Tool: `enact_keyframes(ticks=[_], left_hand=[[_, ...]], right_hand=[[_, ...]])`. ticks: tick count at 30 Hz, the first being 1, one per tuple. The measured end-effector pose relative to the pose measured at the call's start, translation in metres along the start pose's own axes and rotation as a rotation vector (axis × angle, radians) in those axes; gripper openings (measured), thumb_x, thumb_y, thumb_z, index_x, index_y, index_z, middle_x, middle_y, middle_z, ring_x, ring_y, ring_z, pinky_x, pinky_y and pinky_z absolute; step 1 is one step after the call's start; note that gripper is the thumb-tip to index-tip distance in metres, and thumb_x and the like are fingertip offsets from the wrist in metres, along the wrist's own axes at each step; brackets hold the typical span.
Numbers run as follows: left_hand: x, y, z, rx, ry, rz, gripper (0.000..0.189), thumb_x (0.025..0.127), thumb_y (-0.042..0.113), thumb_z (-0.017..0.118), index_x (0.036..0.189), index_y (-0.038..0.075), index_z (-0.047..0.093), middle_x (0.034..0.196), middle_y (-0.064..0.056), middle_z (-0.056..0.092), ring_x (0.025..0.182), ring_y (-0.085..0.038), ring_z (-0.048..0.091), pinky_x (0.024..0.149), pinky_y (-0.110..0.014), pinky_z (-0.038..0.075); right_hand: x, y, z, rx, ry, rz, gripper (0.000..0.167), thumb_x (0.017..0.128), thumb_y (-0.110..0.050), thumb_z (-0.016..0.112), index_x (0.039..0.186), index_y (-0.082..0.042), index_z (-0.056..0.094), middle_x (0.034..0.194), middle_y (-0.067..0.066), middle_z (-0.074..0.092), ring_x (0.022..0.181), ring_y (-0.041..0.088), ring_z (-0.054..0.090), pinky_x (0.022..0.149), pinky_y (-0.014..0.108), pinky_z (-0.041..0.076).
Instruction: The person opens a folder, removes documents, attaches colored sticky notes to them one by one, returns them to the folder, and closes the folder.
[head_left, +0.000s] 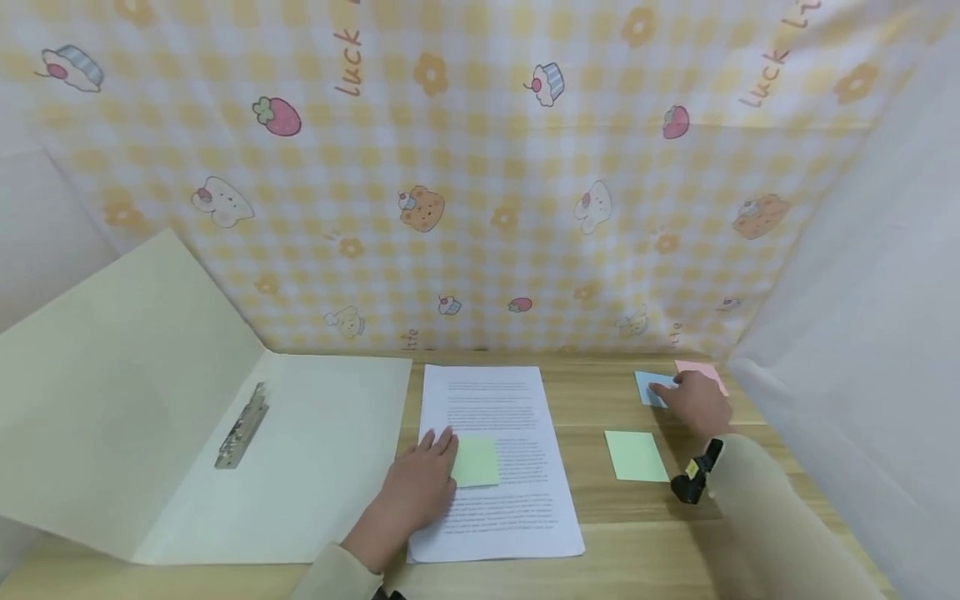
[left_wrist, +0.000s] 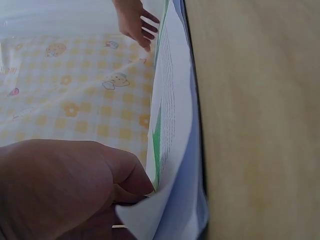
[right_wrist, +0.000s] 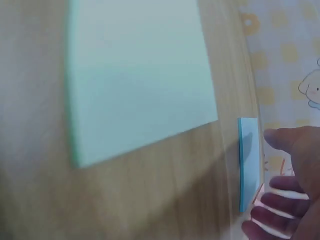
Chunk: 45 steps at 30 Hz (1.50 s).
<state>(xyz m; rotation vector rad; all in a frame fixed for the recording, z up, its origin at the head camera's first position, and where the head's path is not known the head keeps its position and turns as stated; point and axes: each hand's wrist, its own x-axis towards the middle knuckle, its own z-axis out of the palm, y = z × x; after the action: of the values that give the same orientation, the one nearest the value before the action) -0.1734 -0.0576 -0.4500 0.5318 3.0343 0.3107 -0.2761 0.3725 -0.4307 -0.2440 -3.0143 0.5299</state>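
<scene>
My left hand rests on a stack of printed paper, its fingers stretched out beside a green sticky note on the top sheet. In the left wrist view, a corner of the paper bends up by the thumb. Over a blue sticky note pad at the back right is my right hand. Its fingers are spread in the right wrist view, near the blue pad; whether they touch it I cannot tell. A pink pad lies partly behind that hand.
On the left an opened white file folder with a metal clip lies next to the paper. A green sticky note pad sits nearer than the blue one. A checked cloth hangs behind the wooden table.
</scene>
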Motion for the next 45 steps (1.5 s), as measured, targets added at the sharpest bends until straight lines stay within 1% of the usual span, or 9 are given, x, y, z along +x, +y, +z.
enact_keyframes(ticks=[5,12,20,23,26,29,35,42,45], left_hand=[[-0.001,0.0,0.002,-0.025,-0.008,0.005,0.054,0.096,0.021,0.062,0.145,0.0,0.053,0.156,-0.014,0.049,0.145,-0.038,0.046,0.115,-0.054,0.042],[-0.001,0.003,-0.001,-0.013,-0.011,0.003,0.054,0.096,0.021,0.062,0.145,0.001,0.052,0.156,-0.013,0.048,0.145,-0.038,0.045,0.116,-0.054,0.041],[-0.001,0.003,-0.001,-0.011,-0.001,0.003,0.054,0.095,0.021,0.063,0.145,0.001,0.053,0.156,-0.013,0.049,0.145,-0.038,0.045,0.115,-0.054,0.042],[0.0,0.003,-0.001,-0.005,-0.003,0.004,0.055,0.095,0.021,0.062,0.145,0.001,0.053,0.156,-0.013,0.049,0.145,-0.038,0.045,0.115,-0.055,0.042],[0.0,0.004,-0.002,-0.002,-0.007,0.004,0.055,0.095,0.021,0.063,0.145,0.001,0.052,0.156,-0.013,0.048,0.145,-0.038,0.045,0.115,-0.055,0.042],[0.0,0.004,-0.003,0.001,-0.011,0.0,0.055,0.096,0.021,0.062,0.146,0.001,0.052,0.157,-0.013,0.048,0.146,-0.038,0.044,0.115,-0.055,0.041],[0.0,0.002,-0.003,0.014,0.001,0.016,0.053,0.096,0.019,0.06,0.144,-0.001,0.053,0.156,-0.014,0.049,0.144,-0.038,0.046,0.114,-0.053,0.044],[-0.001,0.0,-0.003,0.024,-0.001,0.016,0.052,0.097,0.02,0.059,0.144,-0.001,0.053,0.156,-0.014,0.049,0.144,-0.037,0.046,0.114,-0.052,0.044],[-0.001,0.0,-0.004,0.025,0.001,0.013,0.052,0.097,0.019,0.059,0.144,-0.001,0.053,0.156,-0.014,0.049,0.144,-0.037,0.046,0.114,-0.053,0.044]], right_hand=[[-0.002,-0.003,0.004,0.009,0.014,0.05,0.059,0.09,-0.054,0.068,0.06,-0.013,0.038,0.052,-0.005,0.027,0.05,0.012,0.029,0.047,0.027,0.024],[0.003,-0.005,0.002,0.023,-0.066,0.151,0.061,0.083,-0.056,0.074,0.064,-0.015,0.034,0.06,-0.003,0.029,0.058,0.016,0.036,0.051,0.03,0.033],[0.006,-0.002,0.0,0.098,-0.091,0.142,0.06,0.079,-0.046,0.08,0.063,-0.016,0.03,0.062,-0.004,0.025,0.059,0.015,0.033,0.053,0.03,0.03],[0.006,-0.003,-0.003,0.1,-0.103,0.165,0.057,0.079,-0.044,0.082,0.064,-0.01,0.038,0.065,0.007,0.038,0.065,0.023,0.042,0.057,0.035,0.039],[0.006,-0.007,-0.007,0.088,-0.123,0.191,0.057,0.08,-0.042,0.081,0.082,0.009,0.055,0.092,0.033,0.056,0.088,0.042,0.054,0.074,0.049,0.051],[0.005,-0.01,-0.01,0.08,-0.13,0.187,0.068,0.081,-0.041,0.08,0.107,0.019,0.059,0.121,0.046,0.051,0.106,0.052,0.052,0.087,0.058,0.05],[0.006,-0.007,-0.007,0.114,-0.12,0.14,0.054,0.078,-0.036,0.083,0.088,0.009,0.057,0.077,0.013,0.049,0.075,0.027,0.047,0.064,0.034,0.043],[0.008,-0.005,-0.003,0.193,-0.159,0.137,0.075,0.09,-0.028,0.071,0.125,0.026,0.032,0.11,0.035,0.049,0.098,0.04,0.052,0.091,0.052,0.049],[0.008,-0.004,-0.001,0.198,-0.165,0.121,0.065,0.096,-0.025,0.061,0.126,0.026,0.037,0.114,0.037,0.05,0.099,0.04,0.052,0.093,0.052,0.048]])
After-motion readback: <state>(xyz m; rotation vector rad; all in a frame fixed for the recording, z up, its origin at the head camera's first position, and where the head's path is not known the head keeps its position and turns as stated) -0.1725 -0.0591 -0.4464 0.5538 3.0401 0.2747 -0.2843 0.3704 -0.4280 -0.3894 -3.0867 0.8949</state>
